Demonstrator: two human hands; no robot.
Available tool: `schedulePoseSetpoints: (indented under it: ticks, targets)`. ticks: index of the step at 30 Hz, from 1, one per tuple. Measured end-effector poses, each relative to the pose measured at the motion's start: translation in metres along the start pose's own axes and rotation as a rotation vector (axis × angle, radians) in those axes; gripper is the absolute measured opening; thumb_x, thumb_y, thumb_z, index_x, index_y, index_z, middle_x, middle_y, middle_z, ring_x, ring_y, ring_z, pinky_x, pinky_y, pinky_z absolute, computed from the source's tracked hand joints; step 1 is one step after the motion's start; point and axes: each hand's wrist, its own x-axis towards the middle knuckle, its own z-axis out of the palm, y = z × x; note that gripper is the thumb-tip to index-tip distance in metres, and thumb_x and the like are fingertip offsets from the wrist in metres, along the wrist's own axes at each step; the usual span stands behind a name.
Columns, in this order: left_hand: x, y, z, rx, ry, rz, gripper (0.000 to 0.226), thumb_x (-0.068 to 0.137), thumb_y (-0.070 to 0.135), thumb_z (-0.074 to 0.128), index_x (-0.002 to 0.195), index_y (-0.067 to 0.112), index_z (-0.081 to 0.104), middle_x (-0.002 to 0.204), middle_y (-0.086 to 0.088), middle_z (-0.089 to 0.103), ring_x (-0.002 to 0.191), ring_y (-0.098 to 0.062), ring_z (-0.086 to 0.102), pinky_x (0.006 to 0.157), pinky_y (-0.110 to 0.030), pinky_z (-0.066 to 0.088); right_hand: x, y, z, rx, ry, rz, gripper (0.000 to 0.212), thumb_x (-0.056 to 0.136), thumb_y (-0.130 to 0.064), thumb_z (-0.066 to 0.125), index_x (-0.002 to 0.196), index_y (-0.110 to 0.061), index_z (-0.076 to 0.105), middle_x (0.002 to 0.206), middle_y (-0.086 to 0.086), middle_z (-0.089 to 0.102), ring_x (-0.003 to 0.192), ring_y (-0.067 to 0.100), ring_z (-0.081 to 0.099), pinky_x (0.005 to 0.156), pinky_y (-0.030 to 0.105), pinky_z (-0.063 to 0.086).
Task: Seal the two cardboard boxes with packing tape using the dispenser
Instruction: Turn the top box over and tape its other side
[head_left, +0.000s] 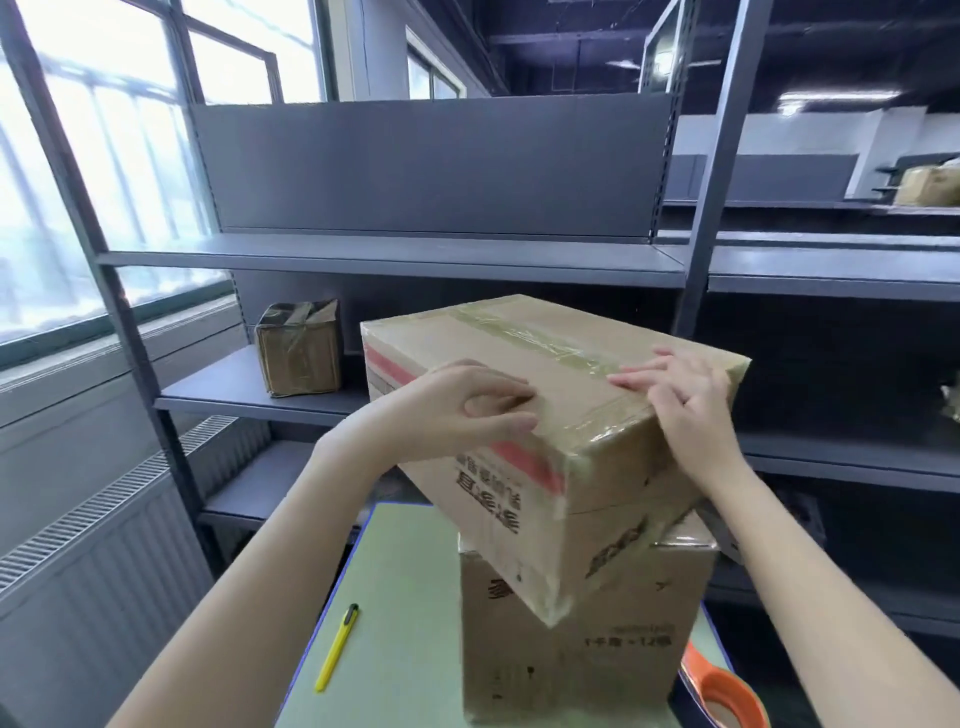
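Closest on my feed, the left forearm and right forearm reach up from the bottom edge toward the boxes. On the far left I see a window above a ribbed radiator. Next comes a yellow knife lying on the pale green table, apart from the boxes. Beyond it, a small taped box sits on a grey shelf. The left hand rests on the top box with its fingers bent, tips against the lid; I cannot tell whether they pinch anything. That box sits askew on the bottom box, which stands on the table. A strip of clear tape runs across the lid and over its near edge. The right hand lies flat on the tape near the lid's right corner, fingers straight, holding nothing. At the table's near right corner, just beside the bottom box, sits the orange tape dispenser, partly cut off by the frame.
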Motion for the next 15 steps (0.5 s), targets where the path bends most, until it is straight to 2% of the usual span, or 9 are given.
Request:
schedulePoseSetpoints:
  ticks: [2, 4, 6, 7, 9, 10, 12, 15]
  targets:
    - [0.005, -0.009, 0.001, 0.064, -0.014, -0.026, 0.067, 0.078, 0.065, 0.057, 0.138, 0.039, 0.042, 0.146, 0.020, 0.035, 0.138, 0.003, 0.014, 0.117, -0.031, 0.013, 0.014, 0.003, -0.017, -0.081, -0.024, 0.086, 0.036, 0.085, -0.022, 0.039, 0.070, -0.044, 0.063, 0.090, -0.023, 0.062, 0.120, 0.013, 0.041, 0.111, 0.043, 0.008]
    - [0.014, -0.016, 0.006, 0.136, -0.028, -0.057, 0.085, 0.070, 0.077, 0.051, 0.143, 0.039, 0.032, 0.154, 0.014, 0.021, 0.142, 0.001, 0.002, 0.118, -0.034, 0.002, 0.023, -0.006, -0.024, -0.221, -0.114, 0.144, 0.033, 0.092, -0.020, 0.046, 0.075, -0.040, 0.066, 0.100, -0.015, 0.067, 0.124, 0.017, 0.043, 0.112, 0.046, 0.008]
    - [0.023, -0.024, 0.012, 0.175, -0.013, -0.062, 0.098, 0.061, 0.088, 0.042, 0.145, 0.038, 0.027, 0.155, 0.012, 0.019, 0.143, -0.003, 0.003, 0.118, -0.035, -0.002, 0.021, -0.021, -0.021, -0.360, -0.277, 0.229, 0.022, 0.093, -0.036, 0.046, 0.098, -0.035, 0.067, 0.120, -0.010, 0.062, 0.129, 0.020, 0.039, 0.113, 0.053, 0.002]
    - [0.026, -0.027, 0.014, 0.176, 0.013, -0.069, 0.100, 0.058, 0.088, 0.037, 0.144, 0.039, 0.028, 0.154, 0.013, 0.021, 0.143, -0.006, 0.008, 0.118, -0.035, 0.001, 0.017, -0.027, -0.018, -0.401, -0.366, 0.259, 0.031, 0.092, -0.046, 0.045, 0.113, -0.032, 0.063, 0.131, -0.008, 0.055, 0.133, 0.021, 0.034, 0.113, 0.055, 0.000]
    - [0.028, -0.033, 0.017, 0.177, 0.080, -0.064, 0.100, 0.053, 0.090, 0.035, 0.141, 0.042, 0.033, 0.148, 0.018, 0.031, 0.139, -0.010, 0.021, 0.116, -0.036, 0.012, 0.007, -0.033, -0.009, -0.400, -0.447, 0.249, 0.054, 0.089, -0.057, 0.045, 0.133, -0.027, 0.049, 0.147, -0.003, 0.036, 0.140, 0.020, 0.019, 0.114, 0.048, 0.004]
    - [0.027, -0.035, 0.018, 0.190, 0.107, -0.043, 0.102, 0.051, 0.094, 0.033, 0.140, 0.042, 0.036, 0.144, 0.018, 0.035, 0.135, -0.010, 0.025, 0.114, -0.036, 0.016, 0.002, -0.035, -0.005, -0.365, -0.421, 0.212, 0.056, 0.089, -0.055, 0.047, 0.135, -0.024, 0.047, 0.149, -0.002, 0.033, 0.141, 0.018, 0.017, 0.114, 0.041, 0.008]
    - [0.024, -0.034, 0.020, 0.227, 0.149, -0.011, 0.106, 0.050, 0.099, 0.021, 0.138, 0.041, 0.039, 0.135, 0.017, 0.041, 0.129, -0.008, 0.029, 0.109, -0.033, 0.020, -0.002, -0.033, -0.003, -0.241, -0.335, 0.142, 0.049, 0.090, -0.045, 0.052, 0.132, -0.021, 0.052, 0.146, -0.003, 0.038, 0.139, 0.014, 0.023, 0.110, 0.029, 0.016]
    - [0.021, -0.028, 0.023, 0.315, 0.186, -0.033, 0.110, 0.051, 0.098, 0.007, 0.136, 0.037, 0.041, 0.126, 0.014, 0.044, 0.122, -0.009, 0.030, 0.102, -0.029, 0.019, 0.002, -0.025, -0.006, -0.088, -0.346, 0.129, 0.035, 0.092, -0.029, 0.056, 0.125, -0.019, 0.060, 0.140, -0.006, 0.047, 0.134, 0.006, 0.032, 0.101, 0.017, 0.018]
